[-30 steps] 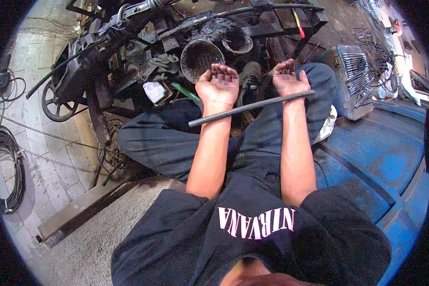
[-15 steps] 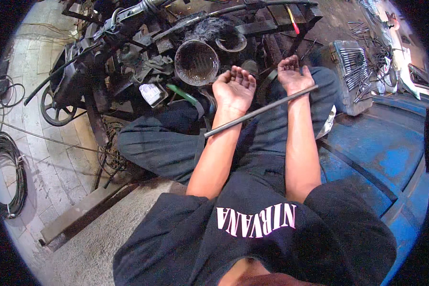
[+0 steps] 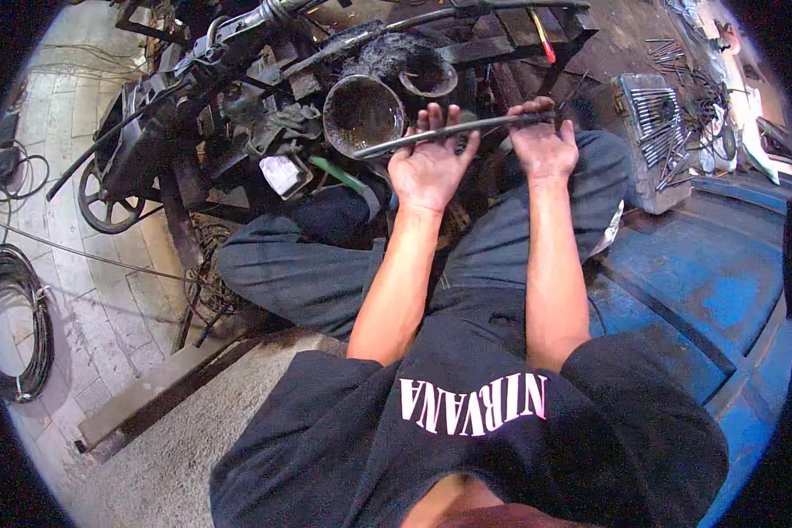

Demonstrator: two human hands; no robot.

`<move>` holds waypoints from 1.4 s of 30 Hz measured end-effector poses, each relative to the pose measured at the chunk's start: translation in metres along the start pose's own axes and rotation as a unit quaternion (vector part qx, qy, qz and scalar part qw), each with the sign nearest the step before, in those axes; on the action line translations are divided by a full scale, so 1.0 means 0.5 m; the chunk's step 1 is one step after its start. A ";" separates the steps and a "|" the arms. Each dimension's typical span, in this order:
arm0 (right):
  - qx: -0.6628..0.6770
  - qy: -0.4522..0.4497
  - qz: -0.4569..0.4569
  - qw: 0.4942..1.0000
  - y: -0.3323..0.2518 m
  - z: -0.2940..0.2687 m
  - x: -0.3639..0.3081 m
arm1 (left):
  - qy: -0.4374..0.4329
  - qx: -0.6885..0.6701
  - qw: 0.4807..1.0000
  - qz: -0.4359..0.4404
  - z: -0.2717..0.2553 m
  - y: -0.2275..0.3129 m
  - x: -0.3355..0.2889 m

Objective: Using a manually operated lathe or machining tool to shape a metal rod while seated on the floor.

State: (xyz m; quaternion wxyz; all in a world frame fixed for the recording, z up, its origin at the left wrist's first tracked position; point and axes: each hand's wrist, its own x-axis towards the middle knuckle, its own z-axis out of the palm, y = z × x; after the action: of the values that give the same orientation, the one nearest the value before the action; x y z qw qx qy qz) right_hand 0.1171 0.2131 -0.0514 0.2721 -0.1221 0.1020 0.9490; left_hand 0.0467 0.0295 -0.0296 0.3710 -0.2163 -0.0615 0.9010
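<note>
- Both hands out in front, well apart from each other: left hand point(image 3: 429, 172), right hand point(image 3: 544, 151), palms turned up.
- And there's the dark rod point(image 3: 493, 123), lying slantwise across the fingers of both, none of them wrapped firmly round it!
- Its left end appears right by the lower rim of a round bowl point(image 3: 329, 114).
- Over on the right, a case point(image 3: 656, 201) of slim metal pieces point(image 3: 651, 114) sits beside the knee.
</note>
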 end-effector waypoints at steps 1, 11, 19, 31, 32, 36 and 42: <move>0.008 -0.066 0.013 0.998 -0.002 0.000 -0.001 | -0.001 0.001 1.000 0.001 0.007 -0.005 -0.004; -0.126 -0.013 -0.074 0.989 -0.008 0.104 0.006 | 0.006 0.250 0.966 -0.064 0.124 -0.129 0.015; -0.344 0.069 -0.169 0.921 -0.089 0.167 0.123 | 0.082 0.502 0.851 0.130 0.205 -0.083 0.069; -0.384 0.093 -0.281 0.875 -0.116 0.330 0.500 | 0.142 0.571 0.722 0.364 0.329 0.001 0.374; -0.395 0.069 -0.273 0.874 -0.100 0.333 0.511 | 0.147 0.576 0.704 0.388 0.318 0.015 0.402; -0.450 0.067 -0.285 0.844 -0.070 0.330 0.541 | 0.176 0.575 0.685 0.411 0.310 0.021 0.462; -0.471 0.101 -0.264 0.836 -0.098 0.323 0.565 | 0.180 0.647 0.595 0.441 0.307 0.033 0.501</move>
State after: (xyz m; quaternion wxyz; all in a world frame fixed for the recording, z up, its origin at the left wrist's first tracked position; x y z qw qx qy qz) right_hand -0.1173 0.4345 0.0143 0.4103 -0.3525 -0.3665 0.7570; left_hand -0.1889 0.1995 0.0175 -0.0256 -0.0780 0.7090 0.7004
